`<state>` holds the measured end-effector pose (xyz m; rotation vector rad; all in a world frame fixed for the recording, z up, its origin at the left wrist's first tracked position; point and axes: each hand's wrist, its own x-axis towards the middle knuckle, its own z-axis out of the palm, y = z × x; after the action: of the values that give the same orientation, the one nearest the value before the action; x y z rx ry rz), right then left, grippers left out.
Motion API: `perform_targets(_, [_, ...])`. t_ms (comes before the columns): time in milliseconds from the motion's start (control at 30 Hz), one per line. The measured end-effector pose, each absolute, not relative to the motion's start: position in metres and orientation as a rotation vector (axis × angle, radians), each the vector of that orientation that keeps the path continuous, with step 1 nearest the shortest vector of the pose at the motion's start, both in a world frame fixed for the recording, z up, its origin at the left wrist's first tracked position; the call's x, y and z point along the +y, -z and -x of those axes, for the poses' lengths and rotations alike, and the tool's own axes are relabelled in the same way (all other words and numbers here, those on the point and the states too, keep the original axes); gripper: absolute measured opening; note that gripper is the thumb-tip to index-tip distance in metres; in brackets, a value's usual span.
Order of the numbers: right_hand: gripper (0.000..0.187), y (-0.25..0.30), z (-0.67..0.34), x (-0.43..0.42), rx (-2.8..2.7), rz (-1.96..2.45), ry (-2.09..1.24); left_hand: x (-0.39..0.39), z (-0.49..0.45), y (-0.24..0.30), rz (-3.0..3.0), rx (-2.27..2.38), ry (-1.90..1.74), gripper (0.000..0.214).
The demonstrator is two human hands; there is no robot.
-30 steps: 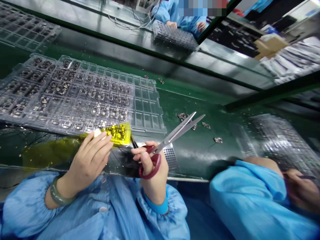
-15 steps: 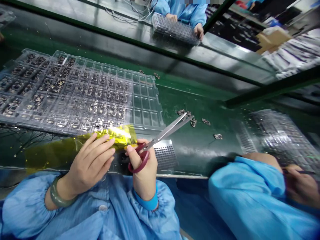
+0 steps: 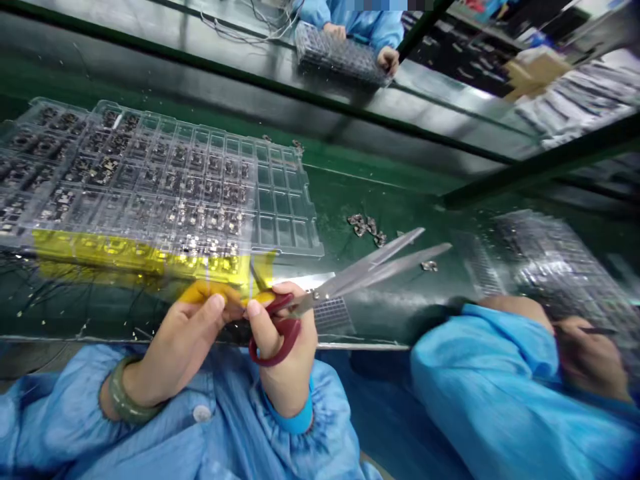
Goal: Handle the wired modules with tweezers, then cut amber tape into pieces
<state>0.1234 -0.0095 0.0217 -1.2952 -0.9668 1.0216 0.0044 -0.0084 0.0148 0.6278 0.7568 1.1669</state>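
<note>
My left hand (image 3: 187,337) pinches the lower edge of a see-through yellow film strip (image 3: 117,250). Its fingers show through the film. The strip stretches left, in front of the clear compartment trays. In my right hand (image 3: 283,347) are scissors (image 3: 327,290) with dark red handles, the blades parted and pointing right, away from the film. The thumb and fingertips of that hand also grip the right end of the strip. Beneath the scissors lies a small sheet with a grid of dark squares (image 3: 333,315).
Clear trays (image 3: 285,200) holding small electronic parts overlap on the green bench at left. Loose parts (image 3: 367,227) lie beyond the blades. On the right a co-worker's sleeve (image 3: 480,380) and hand (image 3: 590,347) are close to more trays (image 3: 560,260). Another person handles a tray (image 3: 340,57) across the bench.
My left hand has turned from lying flat over the film to pinching its edge. The film has been lifted and spread in front of the trays. The scissors have swung lower and rightward.
</note>
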Motion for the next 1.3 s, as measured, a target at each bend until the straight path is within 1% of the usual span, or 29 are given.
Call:
perform_targets(67, [0.028, -0.023, -0.123, -0.012, -0.972, 1.255, -1.009, -0.007, -0.006, -0.02, -0.532, 0.771, -1.243, 0.016])
perform_targets(267, [0.025, -0.022, -0.128, -0.009, -0.923, 1.152, -1.02, -0.01, -0.003, -0.021, -0.49, 0.823, -1.4, 0.005])
perform_targets(600, [0.026, -0.021, -0.13, -0.01, -0.896, 1.098, -1.044, -0.01, 0.001, -0.023, -0.45, 0.943, -1.372, 0.015])
perform_targets(767, [0.026, -0.021, -0.132, -0.009, -0.882, 1.112, -1.038, -0.01, 0.002, -0.023, -0.454, 0.971, -1.412, 0.012])
perform_targets(933, [0.026, -0.02, -0.132, -0.009, -0.902, 1.115, -1.042, -0.012, 0.004, -0.018, -0.458, 1.036, -1.413, 0.016])
perform_targets(1300, [0.025, -0.015, -0.132, -0.008, -0.896, 1.124, -1.096, -0.014, 0.005, -0.014, -0.546, 0.969, -1.421, 0.011])
